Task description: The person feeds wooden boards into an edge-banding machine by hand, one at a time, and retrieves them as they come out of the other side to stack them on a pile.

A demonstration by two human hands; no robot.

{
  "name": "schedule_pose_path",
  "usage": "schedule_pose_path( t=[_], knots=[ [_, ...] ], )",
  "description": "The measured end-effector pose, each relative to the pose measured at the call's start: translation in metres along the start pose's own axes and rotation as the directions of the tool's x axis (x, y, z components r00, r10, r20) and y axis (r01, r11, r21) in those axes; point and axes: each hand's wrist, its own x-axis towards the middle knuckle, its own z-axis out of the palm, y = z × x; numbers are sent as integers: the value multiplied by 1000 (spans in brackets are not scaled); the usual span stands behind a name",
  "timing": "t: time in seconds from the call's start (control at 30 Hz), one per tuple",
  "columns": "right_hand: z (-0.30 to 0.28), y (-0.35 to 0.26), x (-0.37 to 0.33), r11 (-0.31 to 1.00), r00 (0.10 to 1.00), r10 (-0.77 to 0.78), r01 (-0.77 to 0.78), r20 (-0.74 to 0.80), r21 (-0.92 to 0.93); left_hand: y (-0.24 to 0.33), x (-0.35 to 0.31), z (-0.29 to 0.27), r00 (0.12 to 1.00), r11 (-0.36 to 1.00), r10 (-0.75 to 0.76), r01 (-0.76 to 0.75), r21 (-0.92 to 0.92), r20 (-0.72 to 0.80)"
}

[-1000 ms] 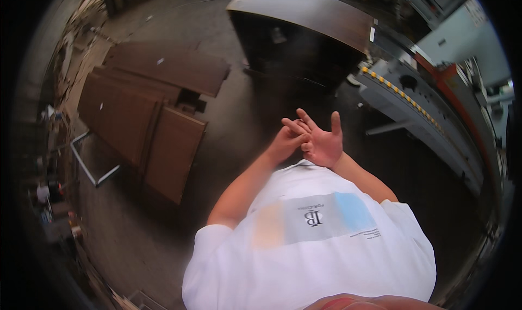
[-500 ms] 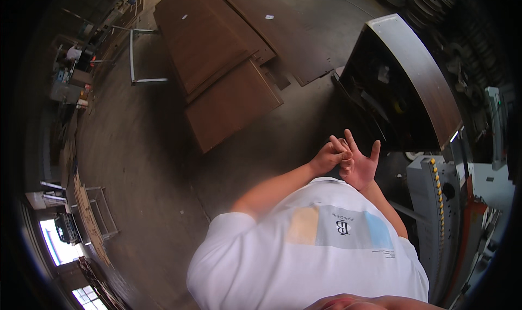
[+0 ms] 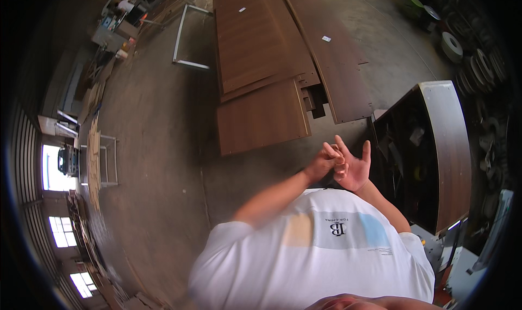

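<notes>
Both hands are raised together in front of my white shirt [image 3: 321, 272]. My left hand [image 3: 321, 165] is closed in a pinch against the bent middle fingers of my right hand [image 3: 356, 171]. Whether anything small sits in that pinch is hidden. On my right hand the palm shows, with two outer digits stretched up and apart; no object lies in the palm. Beyond my hands are brown wood-look panels [image 3: 261, 120], stacked flat and apart from my fingers. To the right stands a dark open-fronted cabinet [image 3: 454, 147] with loose items inside.
A metal frame [image 3: 190, 64] lies left of the panels. Round coils [image 3: 451, 46] stand at the far right. A grey machine [image 3: 467, 272] is close by at the lower right. Along the left wall are a rack with boards [image 3: 93, 158] and a cluttered bench [image 3: 111, 35].
My view has turned, so the panels and cabinet now sit farther right and the cabinet lower. My hands keep the same touching pose.
</notes>
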Motion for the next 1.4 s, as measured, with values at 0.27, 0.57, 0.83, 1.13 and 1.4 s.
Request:
schedule_pose_path(
  t=[0.27,0.57,0.83,1.13,1.4],
  knots=[
    [-13,-30,72,992,942,36,-73,-334,-98,13,22,-69,986,977,-73,40,-210,-148],
    [-57,-88,166,929,916,-225,99,-333,-356,34,30,-331,823,749,151,266,606,-548],
    [-103,-100,114,764,232,-587,-157,-776,-625,141,-22,-630,133,434,405,843,318,-904],
    [-93,-94,62,718,-157,-605,-531,-781,-450,173,4,-672,-104,419,275,908,22,-956],
    [-103,-108,137,482,112,-616,-729,-780,-485,157,30,-636,-183,454,283,890,-37,-941]
  ],
)
